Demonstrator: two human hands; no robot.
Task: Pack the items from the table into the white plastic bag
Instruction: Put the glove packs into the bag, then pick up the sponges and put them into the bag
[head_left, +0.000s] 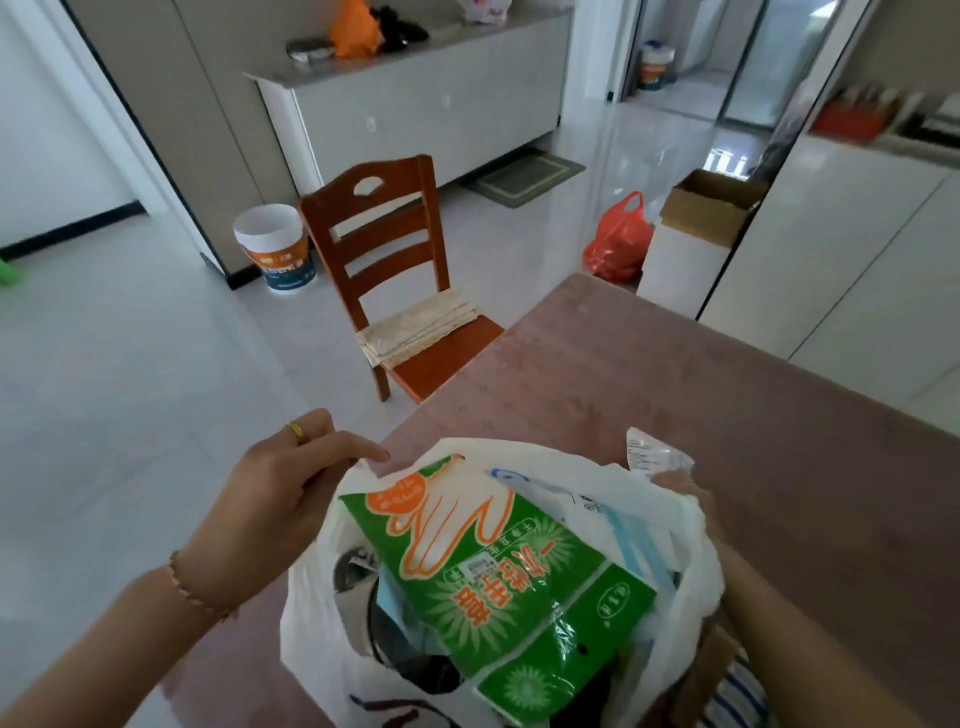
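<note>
Head view of a packing task near its end. The white plastic bag (519, 519) stands at the near edge of the table (727, 415), its mouth held wide by both hands so that the contents can settle without the film collapsing inward. The left hand (280, 493) pinches the bag's left rim between thumb and curled fingers, drawing that side outward; a ring and a bracelet are visible on it. The right hand (685, 499) is largely hidden behind the bag's right wall, where it appears to grip the gathered rim together with a small clear packet (654, 452) that sticks up above the edge (whether the packet is inside the bag or only clutched against it cannot be told). A green glove package (498, 577) lies slanted across the opening, resting on darker items below, among them a round metallic object (353, 571) at the left; a pale blue-and-white packet (597, 519) sits beside it toward the right wall. The visible tabletop beyond the bag bears no further items, which suggests that packing is almost done. Behind the table stand a wooden chair (395, 260), a paint bucket (275, 249), an orange bag (618, 239) and a cardboard box (711, 208).
</note>
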